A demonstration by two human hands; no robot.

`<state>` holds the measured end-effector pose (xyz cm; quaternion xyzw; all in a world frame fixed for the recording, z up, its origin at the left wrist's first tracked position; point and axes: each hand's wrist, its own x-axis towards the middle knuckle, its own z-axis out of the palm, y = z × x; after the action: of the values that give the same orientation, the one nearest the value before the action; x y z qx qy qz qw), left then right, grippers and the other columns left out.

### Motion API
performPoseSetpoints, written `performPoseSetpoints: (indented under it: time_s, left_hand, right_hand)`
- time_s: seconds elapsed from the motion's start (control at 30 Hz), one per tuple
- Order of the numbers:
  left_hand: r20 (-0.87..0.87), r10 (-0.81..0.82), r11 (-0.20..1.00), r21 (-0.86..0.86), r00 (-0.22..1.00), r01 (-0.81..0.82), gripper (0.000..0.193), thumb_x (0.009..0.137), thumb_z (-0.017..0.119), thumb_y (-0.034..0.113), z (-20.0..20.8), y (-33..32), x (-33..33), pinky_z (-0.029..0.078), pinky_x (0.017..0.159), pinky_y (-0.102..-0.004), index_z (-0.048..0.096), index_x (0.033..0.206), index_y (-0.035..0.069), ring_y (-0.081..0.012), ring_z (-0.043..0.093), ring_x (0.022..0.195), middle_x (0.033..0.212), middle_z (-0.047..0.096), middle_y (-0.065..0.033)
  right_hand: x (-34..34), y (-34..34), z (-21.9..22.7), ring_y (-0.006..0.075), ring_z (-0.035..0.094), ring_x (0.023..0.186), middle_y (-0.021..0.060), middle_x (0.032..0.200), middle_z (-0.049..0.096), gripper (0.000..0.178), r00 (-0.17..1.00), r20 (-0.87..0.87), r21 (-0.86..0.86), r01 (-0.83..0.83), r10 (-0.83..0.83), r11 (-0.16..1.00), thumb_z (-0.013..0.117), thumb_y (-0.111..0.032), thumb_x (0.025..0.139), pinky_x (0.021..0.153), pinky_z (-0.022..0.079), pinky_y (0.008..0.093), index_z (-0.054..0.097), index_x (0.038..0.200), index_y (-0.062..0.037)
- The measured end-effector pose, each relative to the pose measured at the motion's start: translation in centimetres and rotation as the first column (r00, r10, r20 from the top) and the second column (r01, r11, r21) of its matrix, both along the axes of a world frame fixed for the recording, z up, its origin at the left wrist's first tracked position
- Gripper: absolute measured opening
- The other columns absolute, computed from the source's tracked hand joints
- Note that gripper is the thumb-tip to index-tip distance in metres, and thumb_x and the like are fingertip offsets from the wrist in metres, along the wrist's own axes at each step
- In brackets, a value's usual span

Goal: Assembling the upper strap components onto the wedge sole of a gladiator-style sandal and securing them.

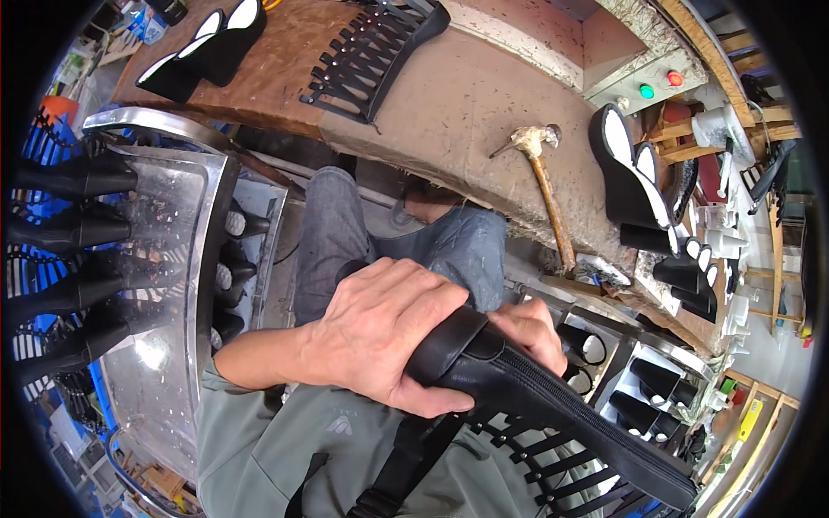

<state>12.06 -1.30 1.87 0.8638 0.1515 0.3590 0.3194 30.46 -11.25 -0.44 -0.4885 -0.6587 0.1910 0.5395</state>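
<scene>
A black strappy zip-up boot lies slantwise from the centre to the lower right of the frame, just above the person's lap. The left hand has its grip closed over the boot's rounded end, thumb pressed on the near side. The right hand, partly hidden behind the boot, is closed on its far edge near the zipper. A small bluish mark on the leather beside the thumb is too faint to read. On the grey-green shirt, at lower centre, a pale chest logo sits with tiny lettering.

Across the upper frame, the brown tabletop bears a lattice-strapped black upper, a hammer right of centre, and black wedge soles with white tops at upper left and upper right. A metal tray at left carries more black boots.
</scene>
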Motion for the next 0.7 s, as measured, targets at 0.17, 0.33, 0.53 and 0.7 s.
performPoseSetpoints:
  time_s: [0.17,0.33,0.53,0.7]
  left_hand:
    - [0.01,0.015,0.999,0.045,1.0,-0.015,0.062,0.065,0.074,0.046,-0.6,0.4,0.7,0.043,0.059,-0.0353,0.054,0.097,-0.003,-0.0266,0.054,0.064,0.079,0.053,-0.0117]
    - [0.004,0.001,0.997,0.081,1.0,-0.001,0.053,0.071,0.068,0.041,0.3,1.9,0.6,0.042,0.052,-0.0367,0.053,0.093,-0.005,-0.0281,0.052,0.056,0.073,0.052,-0.0126]
    - [-0.229,-0.051,0.935,-0.352,0.972,-0.034,0.046,0.091,0.05,0.042,1.7,5.4,2.2,0.044,0.06,-0.0373,0.056,0.092,-0.003,-0.0323,0.057,0.061,0.069,0.055,-0.0161]
    - [-0.236,-0.054,0.816,-0.57,0.97,-0.093,0.061,0.091,0.048,0.057,-0.3,5.1,1.9,0.045,0.064,-0.0428,0.056,0.087,-0.004,-0.0367,0.06,0.068,0.065,0.057,-0.0182]
  right_hand:
    - [0.6,1.0,1.5,0.0209,0.06,0.068,0.0141,0.079,0.063,0.03,0.99,0.141,-0.002,-0.019,0.019,1.0,0.072,-0.005,0.071,0.057,0.049,0.0287,0.064,0.096,0.0084]
    - [1.9,3.2,1.5,0.0244,0.062,0.078,0.0134,0.086,0.063,0.035,0.971,-0.035,-0.151,-0.241,0.238,0.959,0.071,-0.015,0.077,0.069,0.05,0.0325,0.062,0.102,0.0075]
    - [2.4,4.3,2.7,0.0226,0.063,0.086,0.0111,0.09,0.065,0.044,0.95,-0.312,-0.602,-0.222,0.03,0.767,0.076,-0.012,0.075,0.075,0.051,0.0316,0.057,0.112,0.0043]
    - [1.4,3.1,-1.4,0.0174,0.065,0.077,0.0094,0.09,0.066,0.045,0.804,-0.593,-0.555,-0.365,-0.048,0.747,0.077,-0.006,0.074,0.064,0.054,0.0254,0.057,0.114,0.0032]
